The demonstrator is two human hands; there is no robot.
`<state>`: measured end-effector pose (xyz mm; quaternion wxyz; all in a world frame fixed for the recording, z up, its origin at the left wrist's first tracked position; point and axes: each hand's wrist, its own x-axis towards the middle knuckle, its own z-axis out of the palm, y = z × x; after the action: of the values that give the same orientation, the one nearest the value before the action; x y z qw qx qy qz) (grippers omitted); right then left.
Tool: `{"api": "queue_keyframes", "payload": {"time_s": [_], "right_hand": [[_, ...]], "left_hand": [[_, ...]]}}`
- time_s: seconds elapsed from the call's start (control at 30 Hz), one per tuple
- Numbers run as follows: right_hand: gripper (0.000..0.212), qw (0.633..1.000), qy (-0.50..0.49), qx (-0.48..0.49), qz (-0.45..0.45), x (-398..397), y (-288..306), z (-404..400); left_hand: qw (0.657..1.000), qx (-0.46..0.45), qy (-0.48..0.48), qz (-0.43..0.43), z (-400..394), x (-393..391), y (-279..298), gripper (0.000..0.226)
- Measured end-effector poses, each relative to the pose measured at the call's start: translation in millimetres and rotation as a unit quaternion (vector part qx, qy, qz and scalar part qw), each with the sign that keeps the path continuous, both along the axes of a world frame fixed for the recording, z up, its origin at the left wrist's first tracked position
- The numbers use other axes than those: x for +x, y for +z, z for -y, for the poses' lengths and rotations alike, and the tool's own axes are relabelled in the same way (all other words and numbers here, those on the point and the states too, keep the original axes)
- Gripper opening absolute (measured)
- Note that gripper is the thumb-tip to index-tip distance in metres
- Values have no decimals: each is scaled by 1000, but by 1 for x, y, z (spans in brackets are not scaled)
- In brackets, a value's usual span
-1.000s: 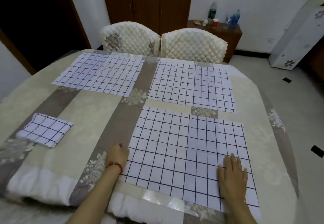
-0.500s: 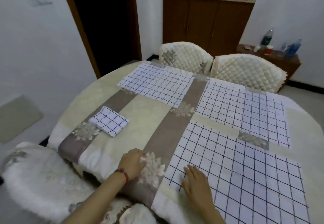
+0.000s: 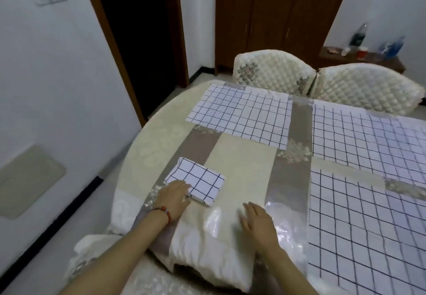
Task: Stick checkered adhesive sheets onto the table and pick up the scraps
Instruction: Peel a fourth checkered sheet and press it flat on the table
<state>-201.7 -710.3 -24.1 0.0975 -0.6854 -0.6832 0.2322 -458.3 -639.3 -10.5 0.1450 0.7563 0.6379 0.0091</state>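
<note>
A folded checkered sheet [image 3: 198, 183] lies on the round table [image 3: 244, 170] near its left front edge. My left hand [image 3: 174, 196], with a red bead bracelet on the wrist, rests on the sheet's near left corner, fingers slightly curled over its edge. My right hand [image 3: 257, 221] lies flat on the tablecloth, fingers apart, between the folded sheet and a large flat checkered sheet [image 3: 368, 221] at the front right. Two more flat checkered sheets lie further back, one at the far left [image 3: 242, 114] and one at the far right [image 3: 368, 138].
Two quilted cream chairs [image 3: 272, 71] stand behind the table. A brown cabinet [image 3: 276, 22] and a low side table with bottles [image 3: 359, 54] are at the back. A dark doorway [image 3: 138, 29] opens on the left. Another padded chair [image 3: 161, 281] sits under my arms.
My view has swung left. My left hand moved from the tablecloth's edge up onto the folded sheet. My right hand left the large front sheet and came to the bare cloth.
</note>
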Motion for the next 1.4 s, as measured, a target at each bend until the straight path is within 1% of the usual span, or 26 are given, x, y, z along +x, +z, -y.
{"api": "queue_keyframes", "payload": {"time_s": [0.1, 0.17, 0.23, 0.27, 0.3, 0.33, 0.37, 0.43, 0.47, 0.53, 0.57, 0.6, 0.63, 0.7, 0.73, 0.77, 0.8, 0.83, 0.87, 0.9, 0.97, 1.03, 1.1, 1.17, 1.27, 1.4], "right_hand": [[46, 1000, -1, 6, -7, -24, 6, 2], [59, 1000, -12, -19, -7, -29, 3, 6], [77, 999, -33, -18, -5, -33, 2, 7], [80, 999, -43, -16, -7, -34, 1, 7], [81, 998, -51, -18, -10, -36, 1, 7], [80, 998, -59, -20, -14, -36, 1, 7], [76, 997, -64, -24, -17, -38, 3, 6], [62, 997, -65, -37, -24, -41, 8, 5], [55, 997, -64, -33, -33, -43, 10, 3], [44, 995, -76, -32, -59, -48, 14, 0], [42, 992, -86, -38, -82, -51, 16, -2], [43, 988, -98, -41, -114, -56, 20, -3], [44, 981, -113, -46, -153, -60, 24, -4], [47, 967, -139, -47, -209, -68, 31, -9], [48, 965, -145, -39, -217, -72, 34, -12], [48, 962, -150, -31, -226, -76, 37, -15], [47, 956, -161, -23, -243, -79, 41, -19], [43, 946, -175, -17, -272, -81, 45, -22], [35, 933, -188, -12, -306, -83, 50, -26], [28, 921, -198, -8, -337, -85, 55, -28], [20, 907, -197, 5, -372, -88, 66, -32], [14, 902, -170, 24, -397, -91, 80, -34], [14, 895, -138, 40, -422, -95, 91, -34], [16, 894, -112, 46, -432, -96, 100, -33], [29, 906, -79, 57, -413, -92, 110, -31], [48, 941, -34, 66, -330, -83, 123, -28]], "left_hand": [[994, -51, -88, -40, -10, 8, -10, 55], [992, -15, -117, -47, -10, 17, -17, 52], [993, 0, -116, -21, -14, 22, -27, 45], [991, -1, -133, 5, -17, 22, -32, 39], [990, 23, -137, 16, -25, 18, -54, 32], [988, 20, -148, 29, -23, 20, -34, 27], [986, 47, -149, 55, -21, 20, -19, 23], [969, 128, -155, 147, -16, 21, 9, 13], [960, 155, -168, 162, -16, 22, 14, 16], [967, 123, -141, 174, -18, 27, 12, 22], [973, 103, -108, 177, -19, 30, 9, 27], [974, 87, -73, 195, -21, 32, 6, 35], [972, 49, -43, 224, -19, 35, 8, 45], [955, 14, -18, 295, -9, 42, 21, 61], [943, 29, -15, 332, -5, 46, 25, 61], [933, 32, 2, 358, -1, 48, 32, 53], [924, 41, 14, 380, 0, 50, 34, 41], [915, 43, 31, 400, 1, 50, 40, 29], [908, 48, 44, 415, 2, 50, 43, 22], [903, 46, 52, 424, 3, 49, 48, 19], [892, 38, 58, 447, 6, 49, 61, 18], [875, 21, 86, 476, 7, 51, 72, 18], [849, -4, 126, 514, 6, 54, 83, 24], [812, -43, 167, 557, 6, 57, 94, 28], [759, -100, 205, 610, 6, 60, 109, 29], [746, -98, 206, 626, 9, 65, 123, 27]]}}
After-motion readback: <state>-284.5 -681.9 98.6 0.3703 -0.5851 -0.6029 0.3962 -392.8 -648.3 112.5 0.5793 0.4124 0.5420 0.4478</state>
